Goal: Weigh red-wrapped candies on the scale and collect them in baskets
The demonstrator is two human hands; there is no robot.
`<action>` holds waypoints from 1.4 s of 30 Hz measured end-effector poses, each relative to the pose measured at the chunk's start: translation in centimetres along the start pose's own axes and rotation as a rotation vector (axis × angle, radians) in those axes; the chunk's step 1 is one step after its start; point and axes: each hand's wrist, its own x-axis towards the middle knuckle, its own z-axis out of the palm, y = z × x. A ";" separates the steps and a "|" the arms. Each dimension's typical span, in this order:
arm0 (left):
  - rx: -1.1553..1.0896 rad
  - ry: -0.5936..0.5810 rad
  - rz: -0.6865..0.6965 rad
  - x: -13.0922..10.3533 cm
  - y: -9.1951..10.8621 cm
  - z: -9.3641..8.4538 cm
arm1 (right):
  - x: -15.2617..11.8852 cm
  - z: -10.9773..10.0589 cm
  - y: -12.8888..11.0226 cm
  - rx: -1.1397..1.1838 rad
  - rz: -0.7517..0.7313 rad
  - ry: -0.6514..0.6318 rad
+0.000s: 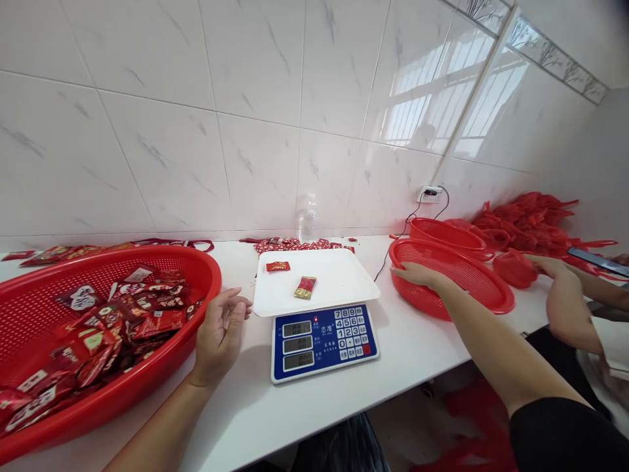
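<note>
My left hand is between a large red basket of red wrapped packets and a digital scale. Its fingers are slightly curled and apart, with nothing in them. On the scale's white tray lie a small red packet and a gold-and-red packet. The top display seems to read 0.014. To the right, my right hand grips the left rim of a red oval basket, whose inside is mostly hidden from view.
Behind the scale stand a clear bottle and patterned red packets. Another red basket and a heap of red mesh bags are at the right. A person's arm reaches to a red bag. A cable runs from the wall socket.
</note>
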 end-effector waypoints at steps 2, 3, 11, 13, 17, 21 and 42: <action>0.004 -0.004 -0.004 0.0 -0.1 0.0 | -0.8 0.3 -1.5 -0.001 -0.069 -0.080; 0.004 -0.007 -0.007 -0.1 -0.1 0.0 | -1.1 0.4 -2.3 -0.003 -0.101 -0.117; -0.003 -0.006 -0.048 -0.4 -0.2 -0.1 | -3.6 2.0 -12.3 0.048 -0.546 -0.130; -0.007 0.001 -0.048 -0.4 -0.2 -0.2 | -4.6 3.4 -15.3 0.055 -0.796 -0.231; -0.019 0.007 -0.045 -0.3 -0.1 -0.4 | -5.4 7.1 -19.9 -0.109 -0.944 -0.365; -0.009 0.000 -0.038 -0.4 0.0 -0.7 | -4.3 9.9 -23.7 -0.167 -1.009 -0.325; -0.014 -0.059 -0.063 -0.3 0.7 -0.3 | -2.8 5.0 -17.4 -0.092 -0.720 0.096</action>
